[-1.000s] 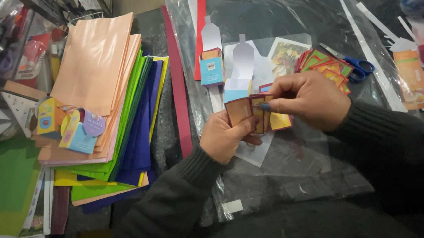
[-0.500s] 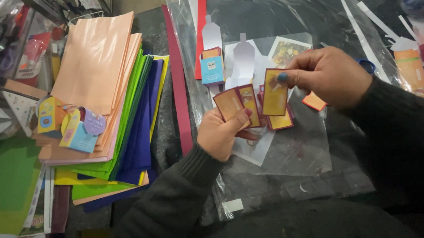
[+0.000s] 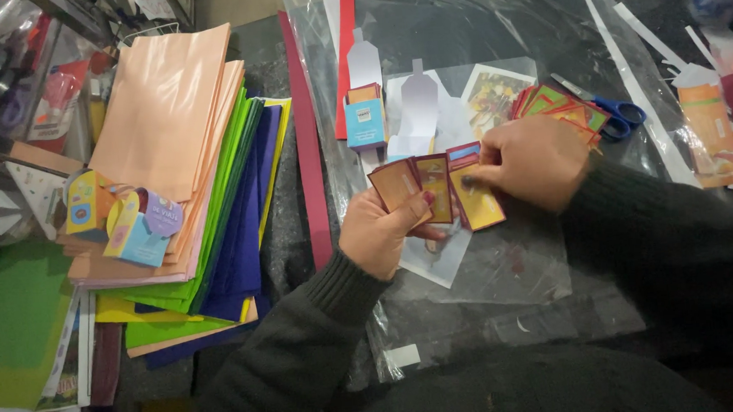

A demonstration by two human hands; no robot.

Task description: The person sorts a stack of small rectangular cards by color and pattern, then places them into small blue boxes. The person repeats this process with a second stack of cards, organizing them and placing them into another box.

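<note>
Left hand (image 3: 382, 230): forearm comes up from bottom centre, palm turned up, fingers curled, thumb clamping a small fan of red-bordered cards (image 3: 420, 187). Right hand (image 3: 532, 160): just right of the fan, knuckles up, wrist bent inward, thumb and forefinger pinching one card (image 3: 476, 201) at the fan's right edge. Fan sits over a clear plastic sheet (image 3: 506, 265). Beyond the fan: loose pile of same cards (image 3: 557, 101), blue-handled scissors (image 3: 619, 112), small blue box (image 3: 365, 119). Well left of the fan: stack of coloured paper (image 3: 185, 158).
</note>
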